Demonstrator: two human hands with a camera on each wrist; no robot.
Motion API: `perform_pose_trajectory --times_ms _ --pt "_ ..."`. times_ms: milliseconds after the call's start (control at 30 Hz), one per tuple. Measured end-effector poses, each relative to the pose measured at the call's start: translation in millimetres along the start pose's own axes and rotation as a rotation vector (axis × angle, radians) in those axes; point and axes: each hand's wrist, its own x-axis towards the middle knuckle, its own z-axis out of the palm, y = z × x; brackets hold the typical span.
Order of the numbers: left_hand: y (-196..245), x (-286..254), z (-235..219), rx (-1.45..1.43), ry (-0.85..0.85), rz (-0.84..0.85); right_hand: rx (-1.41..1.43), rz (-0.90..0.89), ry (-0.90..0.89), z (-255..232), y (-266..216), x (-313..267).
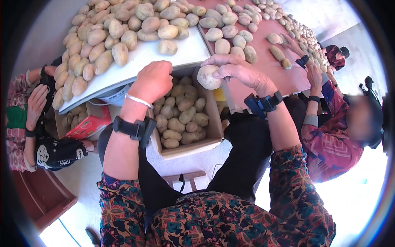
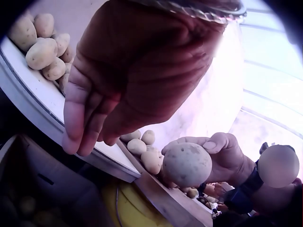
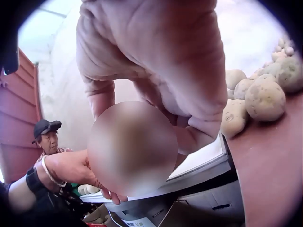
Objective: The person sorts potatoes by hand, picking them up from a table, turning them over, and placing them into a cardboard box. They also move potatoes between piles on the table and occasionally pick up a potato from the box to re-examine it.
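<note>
My right hand [image 1: 249, 75] pinches a round, pale potato [image 1: 207, 78] between thumb and fingers, over the right rim of a cardboard box [image 1: 187, 152]. In the left wrist view the same potato [image 2: 187, 164] shows a speckled skin. Above the box's left side is my left hand [image 1: 153, 82], empty, its fingers loosely bent downward in the left wrist view. Several potatoes [image 1: 187, 115] fill the box below both hands. The held potato is blurred over in the right wrist view.
A large heap of potatoes [image 1: 119, 31] lies on the white tabletop [image 1: 189, 51]. More potatoes are spread over the reddish tabletop [image 1: 263, 76]. Other people sit on both sides, one with a hand [image 1: 314, 78] at the right table. A red box [image 1: 88, 123] stands at left.
</note>
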Motion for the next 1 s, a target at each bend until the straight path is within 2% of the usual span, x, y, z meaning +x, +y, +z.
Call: perform_pose_trajectory --times_ms 133,200,267,333,400,433,467,500,567,633,667,733,767,833,867,933,967,1000 --pt "-4.8 1.9 1.4 0.028 0.036 0.024 -0.057 0.059 -0.103 8.3 -1.2 0.4" --pt "-4.6 2.0 1.3 0.021 0.02 0.01 -0.101 -0.036 -0.238 15.5 -0.2 1.2" --pt "-3.6 1.1 -0.6 0.024 0.024 0.001 -0.189 0.017 -0.273 25.6 -1.0 0.4" --pt "-2.8 0.4 -3.2 0.031 0.016 0.007 -0.464 0.139 -0.418 35.8 -3.2 -2.4" --pt "0.4 -0.9 -8.5 -0.031 -0.017 -0.062 -0.569 0.117 -0.385 44.2 0.7 -3.6" --pt "-3.7 0.0 -7.0 0.027 0.049 0.045 -0.646 0.209 -0.395 43.9 -6.0 -3.4" --pt "-6.1 1.0 -5.0 0.026 0.045 0.044 -0.723 0.3 -0.405 42.6 -12.3 -3.4" --pt "-8.6 2.6 -3.9 0.001 0.012 0.008 -0.721 0.302 -0.407 39.1 -16.8 -4.8" --pt "-3.2 1.6 -10.3 -0.026 -0.026 -0.028 -0.702 0.064 -0.094 27.6 -21.3 -10.0" --pt "-0.6 0.8 -12.8 -0.037 -0.051 -0.065 -0.562 -0.048 0.093 6.7 -14.7 -0.4" --pt "-1.2 0.6 -11.4 -0.039 -0.054 -0.065 -0.561 -0.046 0.092 -0.7 -18.1 -0.4" --pt "-4.4 2.5 -7.7 -0.024 -0.014 -0.043 -0.512 -0.093 0.502 -15.0 -26.1 -0.7" --pt "-9.2 2.7 -3.0 -0.028 -0.011 -0.039 -0.518 -0.092 0.504 -18.4 -25.3 0.7" --pt "-19.6 9.0 5.7 0.042 0.076 0.072 -0.28 -0.283 0.822 -33.2 -24.8 3.1" --pt "-17.5 11.9 3.2 0.033 0.102 0.095 -0.309 -0.293 0.841 -44.0 -21.2 3.7" --pt "-13.8 7.9 -0.2 -0.008 0.03 0.006 -0.368 -0.2 1.065 -58.1 -1.8 6.2" --pt "-13.1 7.0 -1.5 -0.012 0.044 0.022 -0.177 -0.233 1.142 -61.8 9.9 7.6" --pt "-13.2 5.5 -2.2 -0.032 0.064 0.021 -0.189 -0.24 1.153 -68.5 21.7 5.8"
